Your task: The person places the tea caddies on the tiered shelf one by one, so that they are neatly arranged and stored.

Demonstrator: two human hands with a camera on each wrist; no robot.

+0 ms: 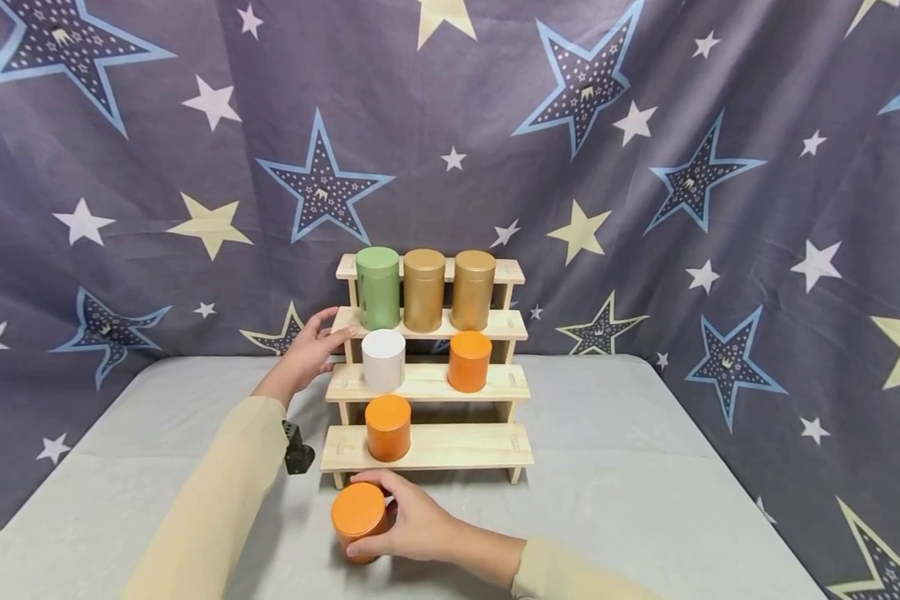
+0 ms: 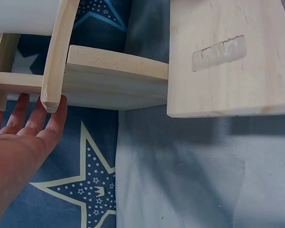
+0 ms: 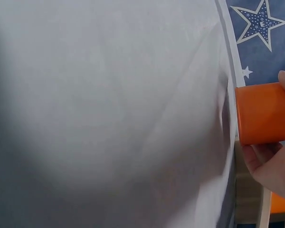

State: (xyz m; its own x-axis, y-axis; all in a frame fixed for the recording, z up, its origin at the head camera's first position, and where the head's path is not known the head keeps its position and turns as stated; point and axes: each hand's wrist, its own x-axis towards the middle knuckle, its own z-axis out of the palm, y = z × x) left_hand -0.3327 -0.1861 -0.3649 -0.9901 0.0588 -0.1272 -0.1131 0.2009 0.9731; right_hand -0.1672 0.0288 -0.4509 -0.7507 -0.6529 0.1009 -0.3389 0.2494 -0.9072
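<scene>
A four-tier wooden display stand (image 1: pixel 457 447) stands upright on the covered table. My left hand (image 1: pixel 309 354) holds its left side at the second tier from the top; the left wrist view shows the fingers (image 2: pixel 51 124) against the wooden frame. My right hand (image 1: pixel 414 518) grips an orange tin (image 1: pixel 358 512) in front of the stand, thumb on the near side and fingers around the far side. That tin (image 3: pixel 264 114) also shows in the right wrist view. Another orange tin (image 1: pixel 388 429) sits on the lowest tier, left of its middle.
On the third tier are a white tin (image 1: pixel 383 362) and an orange tin (image 1: pixel 469 362). A taller green tin (image 1: pixel 378 290) and two gold tins, left (image 1: pixel 423 292) and right (image 1: pixel 473 292), occupy the second. A star-patterned curtain (image 1: pixel 450 100) hangs behind the table (image 1: pixel 607 500).
</scene>
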